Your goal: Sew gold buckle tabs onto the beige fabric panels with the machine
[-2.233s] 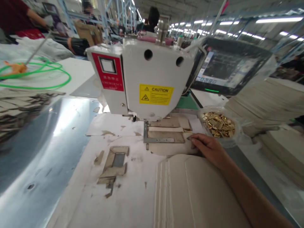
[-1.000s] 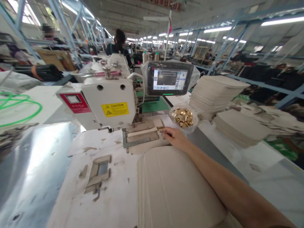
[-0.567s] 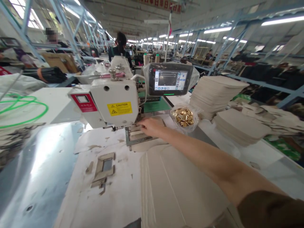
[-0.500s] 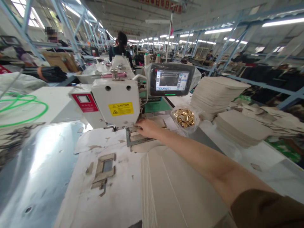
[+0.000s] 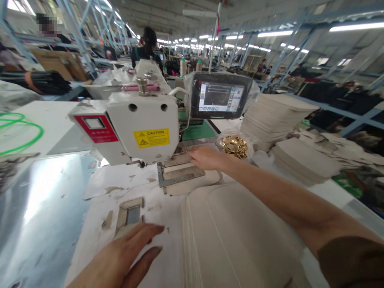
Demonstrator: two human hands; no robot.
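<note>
My right hand (image 5: pixel 205 157) reaches across to the metal clamp frame (image 5: pixel 183 180) under the head of a white sewing machine (image 5: pixel 147 124). Its fingers are bent together at the frame's back right side; what they grip, if anything, is hidden. Beneath the frame lies a beige fabric piece (image 5: pixel 207 181). At the lower left, my left hand (image 5: pixel 126 248) is open, thumb apart from the fingers, nothing in it. It hovers just in front of a small beige rectangular frame piece (image 5: pixel 120 218), covering part of it. A stack of beige panels (image 5: pixel 228 236) lies to its right.
A plastic bag of gold metal pieces (image 5: pixel 235 147) sits right of the machine, below a lit control screen (image 5: pixel 220 96). Beige panels are piled (image 5: pixel 273 116) farther right. A green cord (image 5: pixel 24 136) lies at the left. A person (image 5: pixel 147 48) sits beyond the machine.
My left hand has come into view at the lower left. My right hand has shifted right along the clamp frame, away from the machine head. The view has moved slightly.
</note>
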